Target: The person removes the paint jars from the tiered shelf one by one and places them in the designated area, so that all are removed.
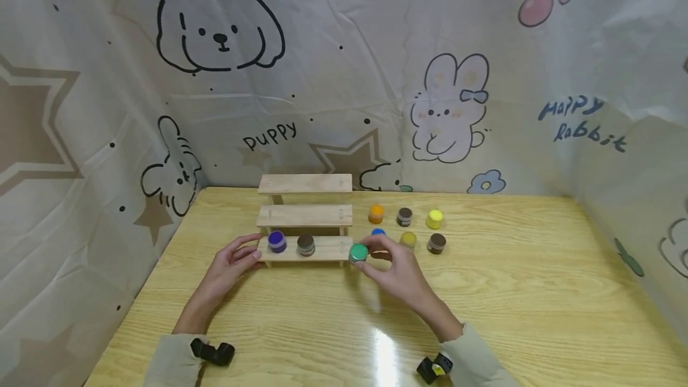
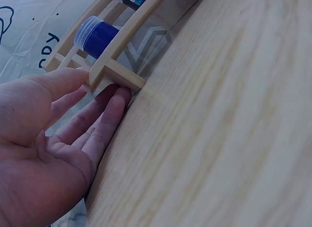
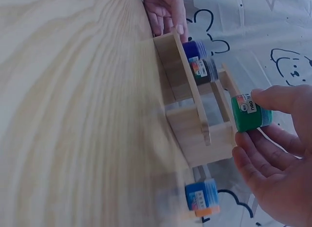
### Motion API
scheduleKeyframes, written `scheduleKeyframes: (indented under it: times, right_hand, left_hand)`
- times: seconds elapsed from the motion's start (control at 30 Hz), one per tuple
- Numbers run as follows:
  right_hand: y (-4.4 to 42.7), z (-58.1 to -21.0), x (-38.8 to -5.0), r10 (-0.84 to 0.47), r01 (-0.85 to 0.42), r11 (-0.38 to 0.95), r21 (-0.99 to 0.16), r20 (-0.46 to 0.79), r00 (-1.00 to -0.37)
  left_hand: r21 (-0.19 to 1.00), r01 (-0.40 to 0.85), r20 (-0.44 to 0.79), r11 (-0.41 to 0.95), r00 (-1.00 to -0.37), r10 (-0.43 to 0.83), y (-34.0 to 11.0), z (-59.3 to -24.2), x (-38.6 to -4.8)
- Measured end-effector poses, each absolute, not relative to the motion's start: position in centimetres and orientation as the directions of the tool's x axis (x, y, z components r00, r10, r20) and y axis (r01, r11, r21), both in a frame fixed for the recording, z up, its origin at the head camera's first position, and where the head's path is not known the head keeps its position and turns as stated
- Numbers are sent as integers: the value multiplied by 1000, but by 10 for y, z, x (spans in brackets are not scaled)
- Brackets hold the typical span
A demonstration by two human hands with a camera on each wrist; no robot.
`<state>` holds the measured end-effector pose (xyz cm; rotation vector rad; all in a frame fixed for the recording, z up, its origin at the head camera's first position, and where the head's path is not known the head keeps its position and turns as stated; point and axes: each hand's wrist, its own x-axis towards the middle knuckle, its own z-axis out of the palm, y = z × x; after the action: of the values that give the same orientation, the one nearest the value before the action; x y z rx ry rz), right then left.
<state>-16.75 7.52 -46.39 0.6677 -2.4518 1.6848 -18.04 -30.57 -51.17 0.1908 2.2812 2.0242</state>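
Note:
A three-step wooden rack (image 1: 304, 215) stands on the table. My left hand (image 1: 232, 266) holds the left end of its lowest step; in the left wrist view the thumb lies at the step's edge and the fingers (image 2: 114, 107) at its leg. On that step, a purple paint jar (image 1: 276, 242) stands at the left, a dark grey-brown paint jar (image 1: 306, 245) to its right. With thumb and fingers, my right hand (image 1: 398, 267) pinches a green paint jar (image 3: 247, 112) at the step's right end. The right wrist view shows this jar raised off the table.
Right of the rack, more paint jars stand on the table (image 1: 510, 291): orange (image 1: 376, 214), dark (image 1: 404, 216) and yellow (image 1: 435, 218) behind; blue (image 1: 378, 232), partly hidden by my right hand, mustard (image 1: 408, 240) and brown (image 1: 437, 243) in front. A printed curtain (image 1: 344, 76) encloses the back and sides.

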Motion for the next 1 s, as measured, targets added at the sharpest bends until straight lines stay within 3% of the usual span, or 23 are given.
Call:
scheduleKeyframes:
  times: [0.27,0.63,1.0]
  right_hand:
    - [86,-476,-171,-288,-393,313,-865,308,-907]
    - [101,-487,-176,-275,-259,419,-870,150,-950]
    - [107,-491,-178,-248,-200,471,-859,89,-965]
  left_hand:
    - [995,41,27,93,-989,147,-306,-509,-181]
    - [994,20,5,112,-991,132,-303,-509,-178]
    - [994,5,-8,105,-992,130,-303,-510,-179]
